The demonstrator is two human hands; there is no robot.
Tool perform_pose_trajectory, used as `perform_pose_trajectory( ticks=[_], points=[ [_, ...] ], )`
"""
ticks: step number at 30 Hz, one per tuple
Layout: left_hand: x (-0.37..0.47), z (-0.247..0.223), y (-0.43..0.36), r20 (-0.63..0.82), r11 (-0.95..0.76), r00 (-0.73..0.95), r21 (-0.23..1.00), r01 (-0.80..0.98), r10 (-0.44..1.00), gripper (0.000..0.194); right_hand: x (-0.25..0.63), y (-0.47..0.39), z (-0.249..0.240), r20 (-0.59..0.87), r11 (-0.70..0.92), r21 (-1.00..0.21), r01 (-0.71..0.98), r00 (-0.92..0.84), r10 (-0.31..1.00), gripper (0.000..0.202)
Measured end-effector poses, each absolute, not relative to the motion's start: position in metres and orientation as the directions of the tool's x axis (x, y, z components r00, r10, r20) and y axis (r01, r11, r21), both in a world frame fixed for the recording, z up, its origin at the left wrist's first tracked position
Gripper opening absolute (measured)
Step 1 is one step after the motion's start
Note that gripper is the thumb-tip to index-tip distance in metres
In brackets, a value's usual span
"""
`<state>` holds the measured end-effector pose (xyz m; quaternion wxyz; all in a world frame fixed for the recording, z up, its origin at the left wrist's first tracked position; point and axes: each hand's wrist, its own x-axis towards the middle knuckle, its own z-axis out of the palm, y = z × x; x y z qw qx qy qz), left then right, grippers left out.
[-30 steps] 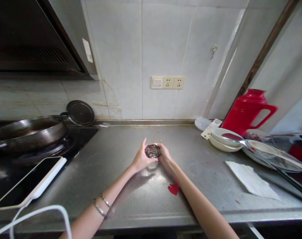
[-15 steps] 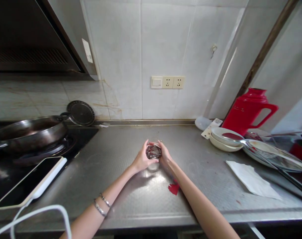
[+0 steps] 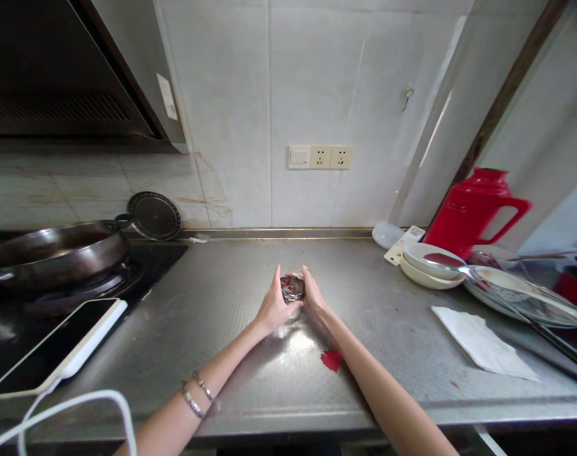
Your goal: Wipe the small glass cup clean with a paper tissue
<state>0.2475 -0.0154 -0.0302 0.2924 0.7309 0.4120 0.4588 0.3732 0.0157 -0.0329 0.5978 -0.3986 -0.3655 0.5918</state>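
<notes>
Cupped between my two hands, a small round shiny thing (image 3: 292, 288) shows dark and silver with reddish patches. I cannot make out its kind. My left hand (image 3: 275, 303) presses on its left side, the thumb reaching across its near edge. On its right side lies my right hand (image 3: 314, 294), with the fingers pointing away from me. The two hands are at the middle of the metal counter (image 3: 240, 272), low over it or on it. A torn red scrap (image 3: 330, 360) lies by my right forearm.
To the left are a pan (image 3: 64, 253) on the stove and a phone (image 3: 55, 345) with a white cable (image 3: 74, 402). A red thermos (image 3: 469, 212), stacked bowls (image 3: 433, 266), plates with utensils and a white napkin (image 3: 481, 342) are on the right.
Both hands and the round thing have shifted very slightly, and the thing's upper surface looks a little different. My fingers look a bit straighter. Everything else is where it was.
</notes>
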Motion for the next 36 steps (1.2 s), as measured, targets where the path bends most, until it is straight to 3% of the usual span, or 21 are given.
perform_pose_trajectory(
  ticks=[6,10,14,17,19,24,27,29,36],
  points=[
    [0.249,-0.037,-0.012,0.496,-0.514,0.178,0.706,0.487,0.85,0.101,0.367,0.019,-0.041,0.02,0.043,-0.928,-0.37,0.066,0.998,0.057],
    [0.25,-0.041,-0.008,0.506,-0.501,0.134,0.715,0.487,0.852,0.1,0.363,0.019,-0.045,0.028,0.065,-0.926,-0.372,0.106,0.994,0.054],
    [0.252,-0.045,-0.009,0.456,-0.475,0.153,0.777,0.413,0.877,0.103,0.366,0.018,-0.041,-0.045,0.018,-0.896,-0.443,0.132,0.99,0.048],
    [0.253,-0.044,-0.009,0.416,-0.465,0.211,0.826,0.318,0.884,0.091,0.376,0.018,-0.032,-0.097,-0.02,-0.862,-0.506,0.126,0.987,0.045],
    [0.253,-0.041,-0.007,0.384,-0.435,0.243,0.876,0.208,0.891,0.084,0.383,0.019,-0.026,-0.103,-0.025,-0.852,-0.523,0.121,0.987,0.046],
    [0.253,-0.033,0.001,0.27,-0.272,0.208,0.962,-0.019,0.94,0.089,0.393,0.016,-0.016,-0.091,-0.035,-0.861,-0.507,0.085,0.992,0.049],
    [0.252,-0.032,0.001,0.287,-0.276,0.298,0.958,-0.081,0.91,0.076,0.392,0.013,-0.014,-0.07,-0.043,-0.876,-0.481,0.04,0.997,0.051],
    [0.252,-0.034,0.0,0.316,-0.311,0.342,0.948,-0.073,0.885,0.07,0.392,0.012,-0.015,-0.051,-0.036,-0.889,-0.456,0.022,0.998,0.054],
    [0.247,-0.036,-0.007,0.376,-0.435,0.332,0.892,0.123,0.865,0.078,0.388,0.012,-0.019,-0.062,-0.077,-0.935,-0.347,-0.054,0.997,0.064]
  ],
)
